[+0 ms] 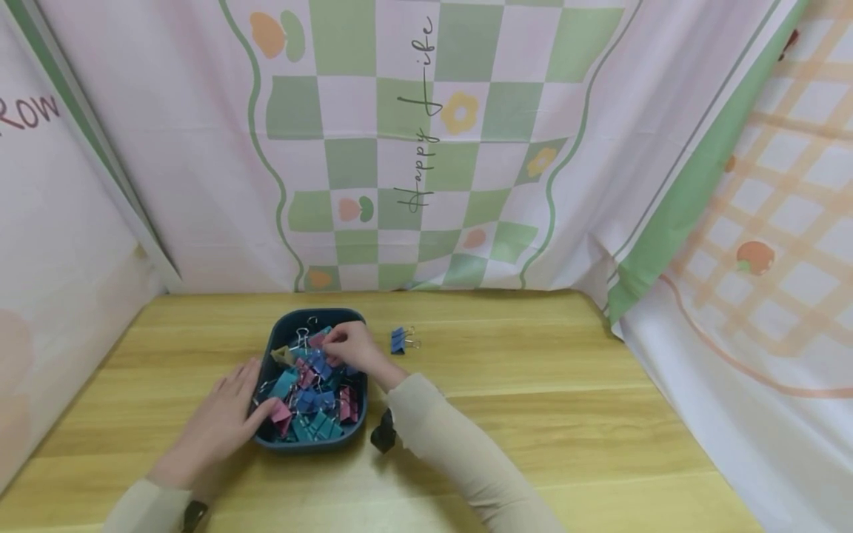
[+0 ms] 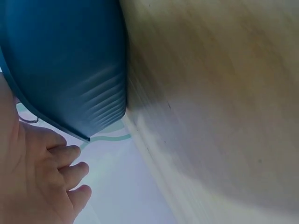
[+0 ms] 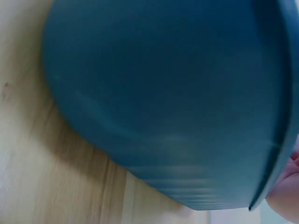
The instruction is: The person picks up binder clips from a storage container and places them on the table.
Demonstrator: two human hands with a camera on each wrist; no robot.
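Note:
A dark blue bin (image 1: 312, 446) holds a heap of colourful binder clips (image 1: 315, 400), mostly blue, teal and pink, with a yellow one. My left hand (image 1: 223, 413) rests along the bin's left rim, its fingers extended outside and its thumb over the edge beside a pink clip (image 1: 280, 414). Reaching in over the right rim, my right hand (image 1: 353, 346) has its thumb and forefinger together at a pinkish binder clip (image 1: 318, 339) near the far end; its other fingers are curled. Both wrist views show mostly the bin's outer wall (image 2: 65, 60).
A single blue binder clip (image 1: 398, 340) lies on the wooden table (image 1: 533, 414), to the right of the bin. Behind the table hangs a green checked curtain (image 1: 406, 170), with more printed cloth at both sides.

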